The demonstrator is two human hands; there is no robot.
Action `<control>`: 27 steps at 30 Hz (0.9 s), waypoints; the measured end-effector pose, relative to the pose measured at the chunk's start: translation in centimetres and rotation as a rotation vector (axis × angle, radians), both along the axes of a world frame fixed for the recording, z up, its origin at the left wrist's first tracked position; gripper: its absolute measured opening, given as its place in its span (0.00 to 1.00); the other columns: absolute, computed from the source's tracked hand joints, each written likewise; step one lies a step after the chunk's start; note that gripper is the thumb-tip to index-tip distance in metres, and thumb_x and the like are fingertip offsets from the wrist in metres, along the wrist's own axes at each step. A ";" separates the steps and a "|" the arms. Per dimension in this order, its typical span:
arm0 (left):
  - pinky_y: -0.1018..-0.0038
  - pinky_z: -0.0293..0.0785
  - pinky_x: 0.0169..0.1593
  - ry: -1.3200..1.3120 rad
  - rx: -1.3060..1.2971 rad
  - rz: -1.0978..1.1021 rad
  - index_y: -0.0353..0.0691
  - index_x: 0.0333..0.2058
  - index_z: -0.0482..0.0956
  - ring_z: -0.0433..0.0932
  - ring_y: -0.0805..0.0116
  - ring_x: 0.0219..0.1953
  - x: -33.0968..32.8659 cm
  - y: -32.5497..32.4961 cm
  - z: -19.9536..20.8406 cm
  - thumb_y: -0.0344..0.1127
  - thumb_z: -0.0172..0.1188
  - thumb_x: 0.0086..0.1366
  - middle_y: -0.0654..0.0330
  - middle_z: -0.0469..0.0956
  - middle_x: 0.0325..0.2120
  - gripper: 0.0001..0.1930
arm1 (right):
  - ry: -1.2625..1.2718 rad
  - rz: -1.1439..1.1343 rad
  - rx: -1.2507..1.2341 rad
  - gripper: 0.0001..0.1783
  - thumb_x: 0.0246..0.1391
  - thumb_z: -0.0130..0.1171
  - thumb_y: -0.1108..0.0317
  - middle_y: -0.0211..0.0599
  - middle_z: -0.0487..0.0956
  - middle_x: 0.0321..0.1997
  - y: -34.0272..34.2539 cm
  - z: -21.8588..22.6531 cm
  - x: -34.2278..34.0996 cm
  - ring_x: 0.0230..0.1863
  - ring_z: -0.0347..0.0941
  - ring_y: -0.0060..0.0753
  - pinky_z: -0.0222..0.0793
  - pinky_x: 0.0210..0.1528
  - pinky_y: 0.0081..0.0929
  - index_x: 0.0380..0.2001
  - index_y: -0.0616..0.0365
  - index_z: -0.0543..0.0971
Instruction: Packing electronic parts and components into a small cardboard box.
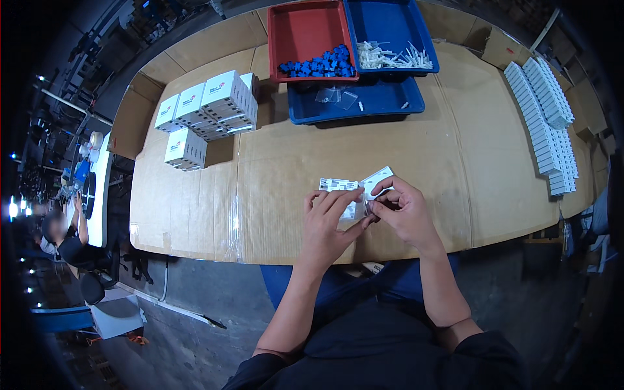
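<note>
My left hand (327, 221) and my right hand (404, 209) meet over the near edge of a cardboard-covered table (292, 162). Together they pinch a small clear plastic bag (368, 208) between their fingertips. Just beyond the fingers lies a small flat white carton (377, 180), tilted, and beside it a second white printed piece (337, 185) lies partly under my left fingers. What is inside the bag is too small to tell.
A red tray (305, 29) with small blue parts (318, 65) and a blue tray (390, 26) with white parts (393, 58) stand stacked on another blue tray (364, 104). White boxes (208, 107) are piled left. Rows of white cartons (546, 123) line the right edge. A person sits far left.
</note>
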State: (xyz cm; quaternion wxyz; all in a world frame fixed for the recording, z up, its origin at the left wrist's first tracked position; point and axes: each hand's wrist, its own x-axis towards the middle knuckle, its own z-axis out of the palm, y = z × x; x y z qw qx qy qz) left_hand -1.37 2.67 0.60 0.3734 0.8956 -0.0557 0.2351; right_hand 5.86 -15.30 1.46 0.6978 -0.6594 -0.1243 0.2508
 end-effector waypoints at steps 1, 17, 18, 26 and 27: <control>0.63 0.66 0.55 0.019 -0.033 0.002 0.44 0.50 0.84 0.80 0.63 0.43 -0.1 -0.1 0.3 0.38 0.80 0.50 0.63 0.84 0.39 0.27 | -0.005 0.005 0.005 0.08 0.63 0.62 0.79 0.37 0.86 0.33 0.0 0.1 -0.1 0.38 0.84 0.22 0.77 0.39 0.21 0.44 0.64 0.77; 0.73 0.75 0.54 0.417 -0.908 -0.249 0.34 0.51 0.82 0.79 0.74 0.48 -1.4 -1.1 -1.9 0.34 0.71 0.67 0.62 0.84 0.45 0.17 | -0.307 0.347 -0.025 0.30 0.69 0.54 0.43 0.47 0.72 0.70 -1.3 -0.1 0.3 0.70 0.68 0.48 0.66 0.69 0.43 0.42 0.63 0.88; 0.73 0.75 0.54 0.411 -0.904 -0.252 0.34 0.51 0.82 0.79 0.74 0.48 -1.6 -1.0 -2.3 0.34 0.71 0.67 0.62 0.84 0.45 0.17 | -0.314 0.347 -0.024 0.30 0.69 0.54 0.43 0.47 0.72 0.70 -1.2 -0.1 0.4 0.70 0.68 0.48 0.66 0.69 0.43 0.42 0.63 0.88; 0.71 0.80 0.48 0.570 -1.332 -0.316 0.34 0.53 0.80 0.80 0.72 0.39 -1.5 -0.7 -4.6 0.43 0.55 0.78 0.59 0.82 0.41 0.18 | -0.360 0.262 -0.296 0.14 0.67 0.62 0.62 0.42 0.84 0.55 -1.9 2.4 7.7 0.54 0.79 0.33 0.73 0.58 0.31 0.46 0.61 0.86; 0.71 0.80 0.46 0.645 -1.423 -0.350 0.33 0.53 0.79 0.80 0.71 0.39 -1.5 -0.7 -5.0 0.45 0.53 0.79 0.58 0.82 0.41 0.20 | -0.368 0.169 -0.398 0.10 0.65 0.63 0.67 0.40 0.86 0.50 -1.6 3.3 9.9 0.49 0.80 0.31 0.74 0.54 0.30 0.44 0.62 0.86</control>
